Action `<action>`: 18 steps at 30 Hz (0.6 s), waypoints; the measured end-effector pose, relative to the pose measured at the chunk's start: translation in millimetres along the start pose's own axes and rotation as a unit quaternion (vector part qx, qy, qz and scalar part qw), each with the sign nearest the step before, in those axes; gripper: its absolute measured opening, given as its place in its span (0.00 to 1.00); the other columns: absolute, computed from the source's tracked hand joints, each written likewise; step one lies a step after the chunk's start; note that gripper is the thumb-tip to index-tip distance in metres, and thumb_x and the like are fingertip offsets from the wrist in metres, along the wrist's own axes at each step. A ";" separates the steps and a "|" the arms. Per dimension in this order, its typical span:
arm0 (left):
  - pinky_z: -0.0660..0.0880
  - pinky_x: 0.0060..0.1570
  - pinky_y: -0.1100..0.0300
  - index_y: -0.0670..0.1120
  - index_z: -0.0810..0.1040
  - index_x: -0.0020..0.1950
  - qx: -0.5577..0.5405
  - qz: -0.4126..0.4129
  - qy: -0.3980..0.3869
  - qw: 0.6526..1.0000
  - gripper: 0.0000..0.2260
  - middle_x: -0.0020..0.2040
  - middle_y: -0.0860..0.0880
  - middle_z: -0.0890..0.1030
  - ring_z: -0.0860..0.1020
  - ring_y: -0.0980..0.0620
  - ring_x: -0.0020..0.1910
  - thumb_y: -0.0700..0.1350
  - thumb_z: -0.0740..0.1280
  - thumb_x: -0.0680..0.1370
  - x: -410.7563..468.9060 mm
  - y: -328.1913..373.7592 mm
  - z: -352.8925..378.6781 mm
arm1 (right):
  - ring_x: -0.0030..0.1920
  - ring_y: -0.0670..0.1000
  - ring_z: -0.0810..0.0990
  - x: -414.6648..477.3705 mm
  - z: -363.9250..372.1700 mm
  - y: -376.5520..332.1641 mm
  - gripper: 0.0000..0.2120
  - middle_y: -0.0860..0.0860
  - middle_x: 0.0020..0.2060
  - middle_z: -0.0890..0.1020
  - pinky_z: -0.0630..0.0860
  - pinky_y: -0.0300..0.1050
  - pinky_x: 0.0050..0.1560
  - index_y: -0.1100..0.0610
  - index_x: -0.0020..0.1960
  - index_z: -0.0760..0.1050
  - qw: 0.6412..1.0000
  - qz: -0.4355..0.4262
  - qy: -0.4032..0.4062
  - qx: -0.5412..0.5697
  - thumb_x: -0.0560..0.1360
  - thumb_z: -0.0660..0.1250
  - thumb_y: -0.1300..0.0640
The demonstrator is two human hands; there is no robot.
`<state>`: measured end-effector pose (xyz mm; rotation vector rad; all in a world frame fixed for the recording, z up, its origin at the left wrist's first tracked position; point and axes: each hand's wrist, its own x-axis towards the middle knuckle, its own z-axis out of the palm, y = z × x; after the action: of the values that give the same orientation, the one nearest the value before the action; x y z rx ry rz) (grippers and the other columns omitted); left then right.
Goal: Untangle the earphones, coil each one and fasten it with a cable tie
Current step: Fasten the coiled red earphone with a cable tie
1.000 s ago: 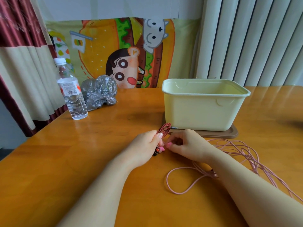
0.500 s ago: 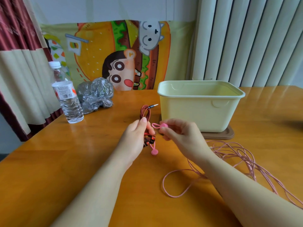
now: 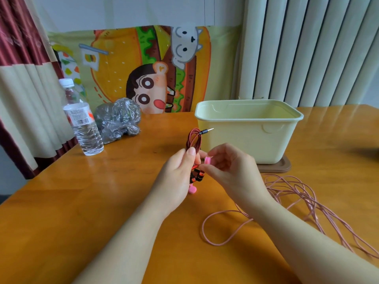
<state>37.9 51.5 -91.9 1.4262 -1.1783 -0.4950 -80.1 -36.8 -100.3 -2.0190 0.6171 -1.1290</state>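
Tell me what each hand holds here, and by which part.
The left hand grips the coiled red earphones around the coil's middle. The right hand pinches the pink cable tie by its round upper end.

The left hand [image 3: 176,177] covers the red earphone coil [image 3: 193,140] midway and most of the pink cable tie [image 3: 207,160]; the pink cable [image 3: 293,186] exits the right edge.

Wooden table [image 3: 86,201], pale curtains [image 3: 307,54] (pleated), white wall [image 3: 123,11]
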 end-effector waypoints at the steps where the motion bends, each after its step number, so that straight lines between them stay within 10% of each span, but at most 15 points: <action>1: 0.79 0.51 0.42 0.60 0.74 0.35 0.004 0.001 -0.007 1.000 0.18 0.51 0.52 0.80 0.79 0.45 0.53 0.59 0.51 0.80 -0.9 0.4 0.5 | 0.36 0.45 0.80 0.2 -0.4 -0.8 0.09 0.50 0.36 0.82 0.77 0.37 0.38 0.57 0.45 0.78 1.000 0.006 0.002 0.007 0.68 0.76 0.58; 5: 0.75 0.57 0.42 0.53 0.73 0.39 -0.004 0.004 -0.033 0.999 0.17 0.55 0.60 0.80 0.77 0.57 0.57 0.59 0.51 0.80 -2.0 0.8 5.0 | 0.33 0.46 0.80 4.2 -7.3 -4.2 0.11 0.51 0.33 0.82 0.78 0.38 0.36 0.59 0.41 0.78 0.996 0.056 -0.021 0.065 0.66 0.77 0.55; 18: 0.70 0.34 0.52 0.59 0.75 0.37 -0.085 0.016 0.028 0.996 0.15 0.45 0.55 0.80 0.80 0.38 0.50 0.60 0.54 0.79 1.1 -3.4 15.3 | 0.29 0.47 0.78 6.9 -13.3 0.3 0.14 0.50 0.26 0.80 0.75 0.37 0.35 0.62 0.39 0.77 0.965 0.111 -0.080 0.224 0.61 0.75 0.53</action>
<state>26.8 42.5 -98.5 1.2667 -1.0856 -0.5171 -88.3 -46.6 -92.4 -1.5893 0.4451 -0.8676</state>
